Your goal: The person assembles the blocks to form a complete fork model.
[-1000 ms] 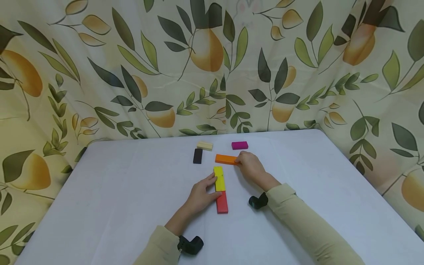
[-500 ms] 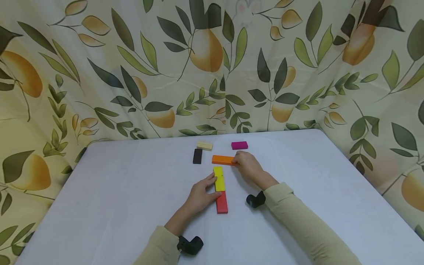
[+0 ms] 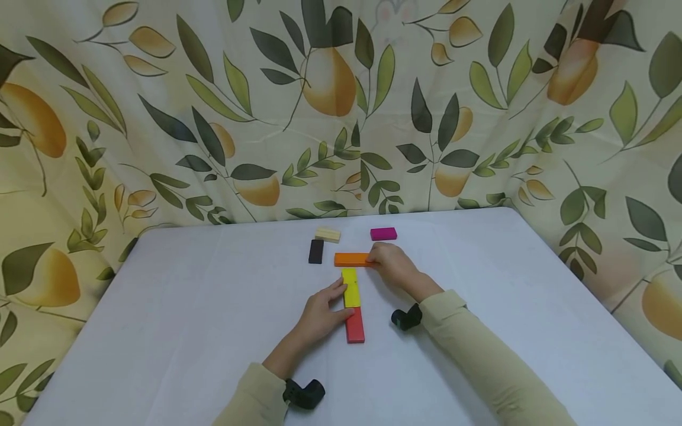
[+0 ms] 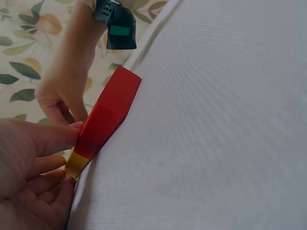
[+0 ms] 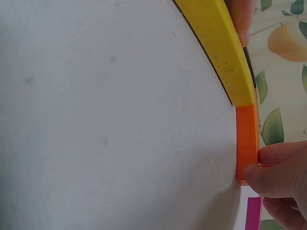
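In the head view a yellow block and a red block lie end to end in one upright line on the white cloth. My left hand rests along their left side, thumb at the red block's edge near the joint and fingertips against the yellow one. Just beyond the yellow block's far end, my right hand pinches the right end of an orange block, which lies crosswise. From the right wrist, the orange block shows right at the yellow block's end, with the thumb on its near face.
Behind the orange block lie a black block, a pale cream block and a magenta block, near the far edge of the white table. A leaf-and-fruit patterned curtain hangs behind.
My right hand has slid the orange block leftward and slightly nearer, so it now lies across the far end of the yellow block. The left hand has stayed in place.
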`<state>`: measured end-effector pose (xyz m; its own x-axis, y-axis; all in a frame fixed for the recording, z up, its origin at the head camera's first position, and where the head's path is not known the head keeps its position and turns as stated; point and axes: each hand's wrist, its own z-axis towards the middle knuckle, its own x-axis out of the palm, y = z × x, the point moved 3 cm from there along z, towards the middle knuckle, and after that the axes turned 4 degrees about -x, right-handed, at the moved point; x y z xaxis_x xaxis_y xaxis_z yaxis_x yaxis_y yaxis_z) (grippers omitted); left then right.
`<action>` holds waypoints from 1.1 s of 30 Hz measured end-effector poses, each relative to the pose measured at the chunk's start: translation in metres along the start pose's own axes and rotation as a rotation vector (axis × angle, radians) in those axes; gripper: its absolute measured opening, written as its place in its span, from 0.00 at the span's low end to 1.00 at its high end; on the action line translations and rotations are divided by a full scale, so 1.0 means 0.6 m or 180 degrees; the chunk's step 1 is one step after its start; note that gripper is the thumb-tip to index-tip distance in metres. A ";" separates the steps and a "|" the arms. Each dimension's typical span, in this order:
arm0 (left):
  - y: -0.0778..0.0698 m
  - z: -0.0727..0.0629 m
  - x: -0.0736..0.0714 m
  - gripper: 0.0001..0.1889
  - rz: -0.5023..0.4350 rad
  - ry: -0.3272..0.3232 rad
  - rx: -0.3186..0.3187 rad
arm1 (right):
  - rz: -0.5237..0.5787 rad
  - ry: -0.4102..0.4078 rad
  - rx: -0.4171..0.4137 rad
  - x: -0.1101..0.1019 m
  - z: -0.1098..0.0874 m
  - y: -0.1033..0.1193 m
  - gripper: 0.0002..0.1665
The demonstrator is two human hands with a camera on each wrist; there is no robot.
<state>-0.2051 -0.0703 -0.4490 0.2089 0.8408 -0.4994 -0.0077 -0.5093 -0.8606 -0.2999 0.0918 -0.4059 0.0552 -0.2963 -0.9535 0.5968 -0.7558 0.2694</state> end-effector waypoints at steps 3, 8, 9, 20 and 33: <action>0.000 0.000 0.001 0.30 -0.0023 0.0006 -0.0013 | 0.0000 -0.0020 -0.0026 0.000 0.001 0.000 0.10; 0.002 0.001 0.001 0.31 -0.0007 -0.0011 -0.0013 | 0.0004 -0.0027 -0.0079 0.001 0.004 0.006 0.10; 0.002 0.001 0.002 0.31 0.0002 -0.0016 -0.0011 | 0.0002 -0.0022 -0.0097 0.001 0.005 0.007 0.10; 0.000 -0.001 0.001 0.30 0.0015 -0.0047 0.0068 | -0.0025 0.0027 -0.0124 0.004 0.009 0.009 0.11; -0.001 -0.001 0.001 0.31 0.0000 -0.0034 0.0028 | 0.0024 -0.0025 -0.0310 0.002 0.006 0.017 0.10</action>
<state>-0.2046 -0.0696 -0.4489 0.1983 0.8428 -0.5004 -0.0163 -0.5077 -0.8614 -0.2968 0.0817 -0.4041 0.0539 -0.3066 -0.9503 0.6714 -0.6933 0.2618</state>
